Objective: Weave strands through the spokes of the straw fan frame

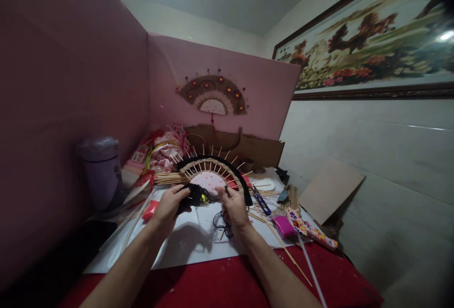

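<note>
My left hand is closed around a bundle of black yarn with a yellow bit showing at its right side. A strand runs across to my right hand, whose thumb and fingers pinch it. Dark loops of the yarn hang beneath my right hand. Just behind both hands stands a half-round fan, with thin sticks radiating out, a woven band, a black strip along the arc and a pink dotted centre. My hands partly cover its lower edge.
Blue-handled snips and thin sticks lie right of the fan. A magenta packet and flowered fabric are farther right, a red packet left. A finished fan hangs on the pink board. A purple container stands left.
</note>
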A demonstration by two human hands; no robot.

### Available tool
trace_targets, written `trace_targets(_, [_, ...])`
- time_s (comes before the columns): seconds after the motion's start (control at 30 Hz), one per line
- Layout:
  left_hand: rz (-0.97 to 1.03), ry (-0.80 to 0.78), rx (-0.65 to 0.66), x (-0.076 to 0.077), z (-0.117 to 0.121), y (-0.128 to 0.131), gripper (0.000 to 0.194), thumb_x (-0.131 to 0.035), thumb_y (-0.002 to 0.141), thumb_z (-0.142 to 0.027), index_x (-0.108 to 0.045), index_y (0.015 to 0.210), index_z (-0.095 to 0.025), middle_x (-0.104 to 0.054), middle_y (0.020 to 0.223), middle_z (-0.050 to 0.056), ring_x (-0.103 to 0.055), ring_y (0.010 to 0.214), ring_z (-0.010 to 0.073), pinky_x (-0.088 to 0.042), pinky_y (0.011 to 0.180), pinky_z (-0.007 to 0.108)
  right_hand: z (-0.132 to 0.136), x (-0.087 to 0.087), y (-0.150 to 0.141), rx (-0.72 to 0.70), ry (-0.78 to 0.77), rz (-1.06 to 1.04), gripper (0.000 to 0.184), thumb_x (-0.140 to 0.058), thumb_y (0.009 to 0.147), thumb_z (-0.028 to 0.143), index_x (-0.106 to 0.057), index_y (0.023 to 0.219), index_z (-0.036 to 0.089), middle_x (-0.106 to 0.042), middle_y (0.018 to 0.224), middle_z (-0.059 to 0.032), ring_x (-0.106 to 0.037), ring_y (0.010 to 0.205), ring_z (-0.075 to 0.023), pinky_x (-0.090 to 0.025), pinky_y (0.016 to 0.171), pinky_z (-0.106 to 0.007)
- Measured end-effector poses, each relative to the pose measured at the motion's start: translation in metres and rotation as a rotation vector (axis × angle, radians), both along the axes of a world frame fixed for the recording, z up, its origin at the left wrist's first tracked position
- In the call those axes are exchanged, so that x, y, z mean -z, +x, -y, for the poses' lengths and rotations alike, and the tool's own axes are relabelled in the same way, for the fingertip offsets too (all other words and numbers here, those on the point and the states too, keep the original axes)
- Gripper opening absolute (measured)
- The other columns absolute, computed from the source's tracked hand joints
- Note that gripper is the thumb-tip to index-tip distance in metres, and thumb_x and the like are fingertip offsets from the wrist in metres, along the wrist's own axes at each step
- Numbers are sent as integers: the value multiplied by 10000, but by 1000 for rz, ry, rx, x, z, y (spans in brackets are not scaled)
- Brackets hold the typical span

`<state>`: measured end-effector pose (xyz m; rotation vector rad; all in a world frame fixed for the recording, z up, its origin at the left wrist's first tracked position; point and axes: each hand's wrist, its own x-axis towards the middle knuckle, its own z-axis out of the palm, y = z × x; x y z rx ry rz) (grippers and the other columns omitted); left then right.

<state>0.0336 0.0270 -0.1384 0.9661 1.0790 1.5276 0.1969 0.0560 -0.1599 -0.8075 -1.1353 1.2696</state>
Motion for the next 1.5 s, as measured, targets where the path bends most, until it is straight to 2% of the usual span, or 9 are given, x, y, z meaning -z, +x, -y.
trace_targets(0.17, [-6, 21, 93, 7, 1, 14, 173, -672, 594, -210, -643, 724, -99, -625, 610, 35, -534, 499, 115, -402, 410, 200, 6, 7, -11, -111, 266, 200, 190, -638, 682, 276, -645, 818, 145, -594, 677, 16, -503, 617, -107, -405, 574, -212])
trace_targets(0.43, [592, 14, 130, -6, -2, -3, 116, -507, 715, -126, -587, 630, -125, -545, 504, 5, -538, 525, 116, -483, 569, 238, -5, 10, -3, 156, -18, 123, 129, -540, 656, 264, -456, 595, 187, -338, 400, 104, -233, 345, -45, -169, 329, -177])
trace_targets(0.63, [433, 77, 57, -3, -2, -11, 63, -575, 698, -194, -552, 660, -148, -513, 483, -30, -504, 476, 88, -454, 529, 209, -1, 1, 3, 95, -217, -194, 219, -524, 652, 316, -331, 613, 220, -265, 373, 136, -130, 290, -24, -79, 294, -144])
trace_targets(0.87, [-307, 79, -115, 13, -10, -4, 201, -684, 533, -193, -592, 705, -146, -441, 370, -76, -377, 298, 73, -246, 321, 189, -8, -3, 15, 77, -216, -445, 238, -589, 664, 344, -394, 650, 210, -287, 362, 133, -255, 281, -42, -212, 295, -141])
trace_targets(1.0, [-153, 95, -273, 13, -14, -15, 265, -550, 669, -393, -580, 624, -133, -320, 317, -92, -291, 268, 69, -273, 320, 212, -11, -10, 23, 164, -275, -495, 255, -534, 705, 369, -361, 607, 210, -326, 351, 112, -270, 276, -47, -208, 285, -148])
trace_targets(1.1, [-111, 189, -339, 8, -13, -14, 193, -628, 590, -300, -608, 685, -133, -434, 384, -68, -371, 344, 76, -330, 376, 206, -8, -12, 25, 12, -213, -417, 298, -534, 694, 344, -305, 556, 214, -243, 338, 125, -184, 275, -36, -162, 283, -156])
trace_targets(1.3, [-306, 286, 225, 11, 3, 23, 285, -679, 506, -105, -701, 783, -168, -659, 744, 36, -548, 613, 134, -411, 540, 222, 8, -10, 18, -489, -172, -173, 252, -546, 670, 302, -366, 530, 193, -231, 380, 111, -184, 331, -38, -172, 317, -167])
trace_targets(1.4, [-223, 225, 364, 13, 7, 26, 99, -682, 554, -137, -690, 653, -136, -635, 606, 37, -542, 552, 125, -393, 528, 218, 10, -13, 18, -353, -157, -212, 213, -548, 661, 303, -404, 554, 190, -234, 381, 114, -190, 332, -41, -190, 320, -167])
trace_targets(1.5, [-116, 207, 231, 8, 4, 14, 138, -690, 577, -165, -688, 707, -119, -656, 602, 61, -553, 519, 125, -393, 503, 218, 6, -17, 21, -164, -183, -320, 210, -536, 651, 299, -374, 558, 203, -206, 365, 123, -181, 317, -44, -204, 317, -168])
